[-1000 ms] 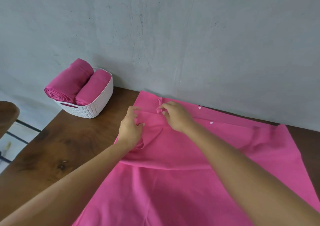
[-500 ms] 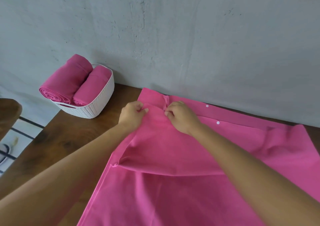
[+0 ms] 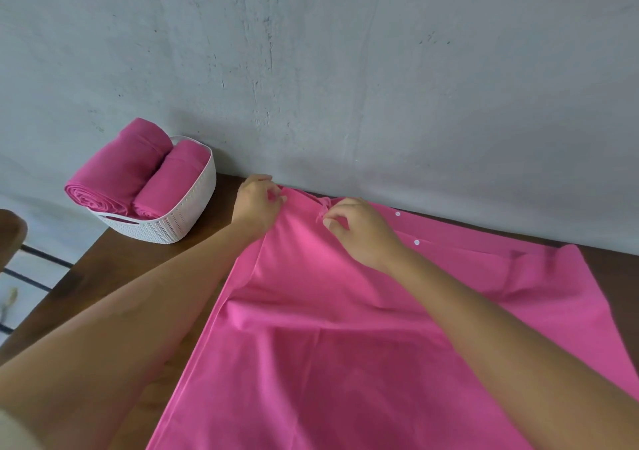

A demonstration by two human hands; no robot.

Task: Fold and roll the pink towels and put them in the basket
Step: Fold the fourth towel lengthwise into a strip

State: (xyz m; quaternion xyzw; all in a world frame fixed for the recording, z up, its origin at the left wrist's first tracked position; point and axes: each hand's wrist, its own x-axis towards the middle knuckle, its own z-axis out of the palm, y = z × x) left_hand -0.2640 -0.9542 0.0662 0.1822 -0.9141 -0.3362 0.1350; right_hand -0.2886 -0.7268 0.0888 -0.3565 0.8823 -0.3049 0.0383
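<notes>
Pink cloth is pinched in both hands. The fingers (image 3: 278, 199) of the left hand (image 3: 257, 207) are curled tight on the far edge of the pink towel (image 3: 345, 346), on the side near the basket (image 3: 188, 214). The fingertips (image 3: 332, 221) of the right hand (image 3: 361, 233) are bent and pinch a little bunch of the same edge, a bit further from the basket.

What could go wrong? The two pinches sit close together, so most of the long edge has nobody holding it. If the person pulls from here, the end far from the basket may drag behind and the fold may come out crooked. The little bunch under the right hand could get pressed in as a wrinkle, and then the roll would likely be lumpy. The cloth looks thin, so it might slide out of a small pinch.

The towel starts right at the fingers. A folded flap runs from them toward the person, and it lies on a bigger flat layer. That layer spreads away from the basket across the brown table (image 3: 103, 277) and goes out of sight near the person. Two white dots (image 3: 416, 242) sit on the towel just past the right hand. The basket stands near the left hand, not touching it, by the grey wall (image 3: 345, 69), with two rolled towels (image 3: 117, 180) in it.
</notes>
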